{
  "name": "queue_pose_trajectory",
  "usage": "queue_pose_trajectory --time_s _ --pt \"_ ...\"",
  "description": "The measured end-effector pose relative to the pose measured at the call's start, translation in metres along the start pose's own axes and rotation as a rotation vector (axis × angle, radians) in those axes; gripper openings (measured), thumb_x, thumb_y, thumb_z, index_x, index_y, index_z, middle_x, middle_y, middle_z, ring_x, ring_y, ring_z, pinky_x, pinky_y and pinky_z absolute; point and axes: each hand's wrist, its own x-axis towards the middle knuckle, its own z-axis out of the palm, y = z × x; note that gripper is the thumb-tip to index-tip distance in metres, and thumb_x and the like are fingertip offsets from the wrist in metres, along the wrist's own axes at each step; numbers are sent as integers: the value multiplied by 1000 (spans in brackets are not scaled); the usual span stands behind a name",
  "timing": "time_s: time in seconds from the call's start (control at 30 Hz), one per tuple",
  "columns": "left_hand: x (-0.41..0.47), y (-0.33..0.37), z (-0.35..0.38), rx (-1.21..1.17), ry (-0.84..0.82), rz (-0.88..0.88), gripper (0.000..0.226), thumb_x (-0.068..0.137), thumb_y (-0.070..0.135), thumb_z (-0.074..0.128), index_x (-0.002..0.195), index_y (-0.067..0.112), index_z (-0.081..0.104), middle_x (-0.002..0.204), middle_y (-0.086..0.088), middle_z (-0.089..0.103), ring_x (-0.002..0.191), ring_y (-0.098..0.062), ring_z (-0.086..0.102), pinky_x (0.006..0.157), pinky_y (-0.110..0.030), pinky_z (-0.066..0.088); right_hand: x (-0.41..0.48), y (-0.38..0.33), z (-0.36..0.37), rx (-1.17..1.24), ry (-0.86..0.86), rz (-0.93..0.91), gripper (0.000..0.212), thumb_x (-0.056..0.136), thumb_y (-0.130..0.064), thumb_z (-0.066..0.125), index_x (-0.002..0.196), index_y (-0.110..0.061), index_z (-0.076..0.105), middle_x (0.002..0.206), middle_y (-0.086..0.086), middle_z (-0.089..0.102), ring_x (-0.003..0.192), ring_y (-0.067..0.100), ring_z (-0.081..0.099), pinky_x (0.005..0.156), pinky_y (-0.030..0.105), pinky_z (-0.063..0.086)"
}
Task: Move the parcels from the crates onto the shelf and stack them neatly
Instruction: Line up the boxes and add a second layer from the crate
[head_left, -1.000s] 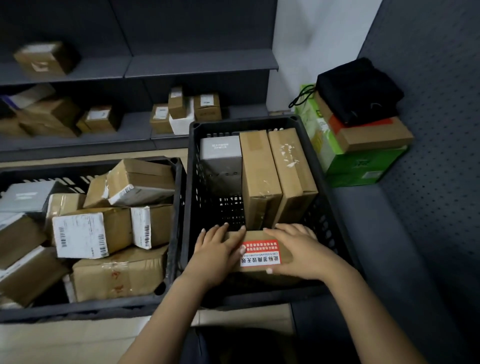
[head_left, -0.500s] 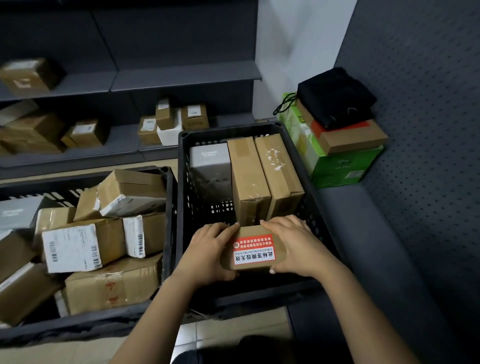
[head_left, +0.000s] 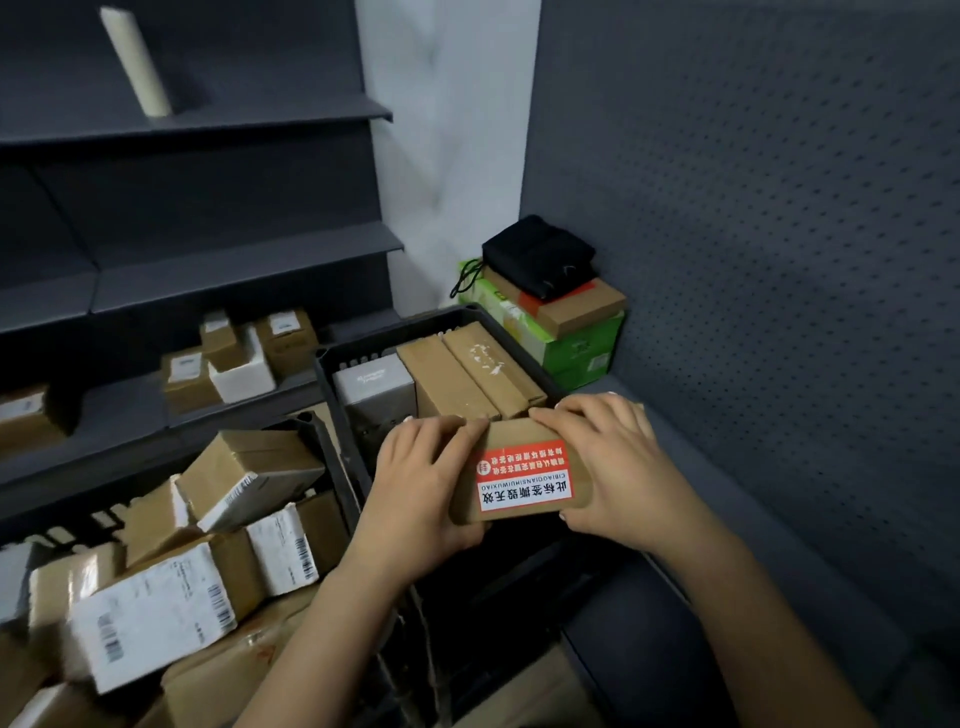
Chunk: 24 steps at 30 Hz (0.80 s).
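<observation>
A small brown parcel (head_left: 519, 470) with a red and white label is held above the right black crate (head_left: 332, 379). My left hand (head_left: 423, 488) grips its left end and my right hand (head_left: 615, 465) grips its right end, fingers curled over the top edge. In that crate stand two tall brown boxes (head_left: 467, 376) and a grey box (head_left: 371, 389). The left crate (head_left: 324, 452) is full of several taped parcels (head_left: 156, 613). The dark shelf (head_left: 119, 410) at the left carries several small parcels (head_left: 234, 358).
A green box (head_left: 576, 345) topped by a brown box and a black bag (head_left: 540, 257) sits in the corner behind the right crate. A pale roll (head_left: 136, 65) leans on an upper shelf. A grey perforated wall (head_left: 779, 260) closes the right side.
Both hands have lifted the labelled parcel up out of the right crate. The view has tilted upward, showing more of the upper shelves.
</observation>
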Motion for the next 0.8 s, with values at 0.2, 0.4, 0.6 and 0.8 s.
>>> queue_pose_trajectory --time_s 0.2,0.4,0.6,0.8 --pt "-13 35 -34 -67 72 208 92 66 52 65 147 27 29 137 3 40 130 -17 32 116 -38 5 -65 -42 -34 -122 221 152 77 63 -32 77 133 -27 47 127 -4 45 122 20 36 112 37 17" --pt "3 102 -53 -176 223 416 87 64 36 78 142 22 42 133 -3 47 124 -23 41 117 -39 5 -131 -55 -85 -326 415 303 76 65 -20 79 133 -22 47 131 6 49 119 29 41 108 45 23" --pt "19 199 -57 -269 346 633 87 60 26 85 139 18 49 131 -6 50 123 -23 41 116 -43 5 -217 -41 -153 -542 440 444 89 66 -20 78 145 -20 38 139 10 47 126 31 37 111 42 15" --pt "21 333 -45 -337 473 809 86 61 27 84 139 20 47 134 -6 50 124 -25 41 116 -52 5 -331 -16 -215 -710 538 561 78 70 -21 76 141 -17 45 140 10 48 127 32 41 115 48 17"
